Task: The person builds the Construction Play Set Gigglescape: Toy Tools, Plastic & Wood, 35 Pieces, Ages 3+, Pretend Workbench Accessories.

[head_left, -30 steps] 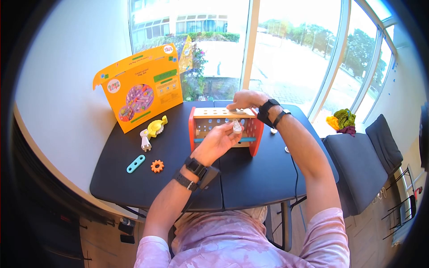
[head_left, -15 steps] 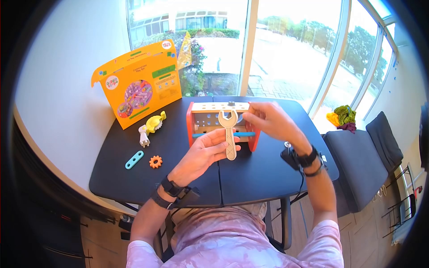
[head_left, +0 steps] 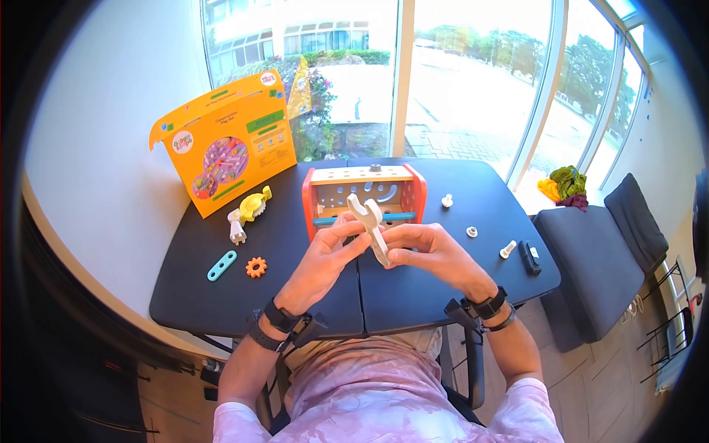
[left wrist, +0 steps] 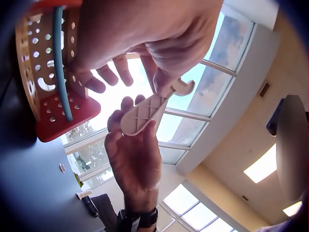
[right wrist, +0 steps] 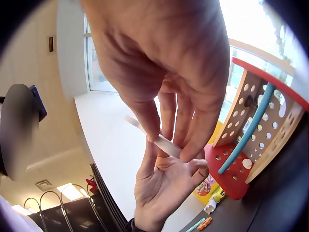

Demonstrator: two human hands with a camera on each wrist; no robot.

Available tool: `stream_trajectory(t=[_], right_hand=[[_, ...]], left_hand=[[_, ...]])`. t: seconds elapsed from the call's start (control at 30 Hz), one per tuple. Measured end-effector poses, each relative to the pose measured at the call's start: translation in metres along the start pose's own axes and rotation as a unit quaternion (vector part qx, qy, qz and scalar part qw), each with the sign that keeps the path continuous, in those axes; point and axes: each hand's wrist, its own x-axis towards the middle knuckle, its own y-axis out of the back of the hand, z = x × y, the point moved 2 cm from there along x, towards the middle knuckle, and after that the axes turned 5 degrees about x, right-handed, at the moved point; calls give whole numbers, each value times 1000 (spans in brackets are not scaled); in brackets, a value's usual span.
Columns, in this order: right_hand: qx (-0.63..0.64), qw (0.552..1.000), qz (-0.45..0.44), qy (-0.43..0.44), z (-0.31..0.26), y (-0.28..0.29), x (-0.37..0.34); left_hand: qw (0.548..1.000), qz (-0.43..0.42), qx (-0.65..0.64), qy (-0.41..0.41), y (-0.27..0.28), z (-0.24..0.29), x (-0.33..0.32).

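A pale toy wrench [head_left: 371, 221] is held tilted between both hands in front of the toy workbench [head_left: 417, 203], its forked end upward. My left hand [head_left: 317, 262] pinches it near the forked end with thumb and fingers. The right hand [head_left: 443, 255] grips the lower handle. In the left wrist view the wrench [left wrist: 145, 115] shows a crosshatched handle between the fingertips. The workbench has red sides, perforated wood panels and a blue bar [head_left: 402, 216]; a grey nut [head_left: 375, 167] sits on its top.
An orange box [head_left: 229, 140] stands at the back left. Near it lie a yellow-and-white toy piece [head_left: 251, 209], a blue strip [head_left: 221, 266] and an orange gear [head_left: 256, 267]. To the right are white bolts [head_left: 507, 249], a white nut [head_left: 472, 232] and a black device [head_left: 529, 258].
The right hand has come from the workbench's top, past its right side, to the wrench's handle. The wrench, first seen end-on in the left hand, has turned and tilted.
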Motion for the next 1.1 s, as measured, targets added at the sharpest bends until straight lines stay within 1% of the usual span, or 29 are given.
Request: stream_trajectory(t=[0.1, 0.2, 0.3, 0.4, 0.5, 0.53, 0.57, 0.63, 0.67, 0.73, 0.83, 0.87, 0.97, 1.0, 1.07, 1.1], right_hand=[[-7, 1000, 4, 1, -1, -2, -1], [-30, 999, 10, 10, -1, -1, -2], [-82, 996, 15, 41, -5, 6, -2], [-102, 987, 111, 63, -20, 23, -5], [-248, 936, 238, 76, -44, 63, -12], [-285, 914, 284, 58, -47, 83, -13], [-321, 887, 330, 40, -47, 109, -14], [-392, 854, 340, 49, -31, 176, -14], [-444, 827, 345, 0, -24, 198, -17], [-542, 758, 351, -93, -14, 231, -19], [-572, 716, 349, -199, 10, 254, -17], [-598, 698, 325, -222, 19, 263, -14], [-646, 631, 318, -288, 46, 277, -3], [-639, 631, 317, -304, 53, 280, -4], [-627, 630, 317, -331, 50, 265, 1], [-637, 621, 311, -334, 54, 266, 2]], left_hand=[[1000, -19, -3, -5, -1, 1, 0], [999, -27, -10, 29, -2, 7, -1], [1000, -5, 19, 15, -5, 11, 2], [998, 27, 56, 24, -1, 26, 1], [993, 70, 90, 11, 15, 43, 1], [993, 76, 89, 23, 29, 41, 0], [992, 98, 74, 16, 38, 43, 0], [989, 141, 45, 1, 52, 47, 1], [989, 141, 35, 2, 63, 48, 0], [984, 171, 49, 0, 71, 55, 0], [976, 206, 74, -7, 87, 56, 0], [972, 219, 86, -7, 91, 54, 3], [962, 244, 122, -1, 107, 45, 14], [959, 249, 134, 1, 112, 42, 18], [954, 260, 147, 11, 116, 36, 24], [952, 266, 153, 14, 118, 34, 27]])
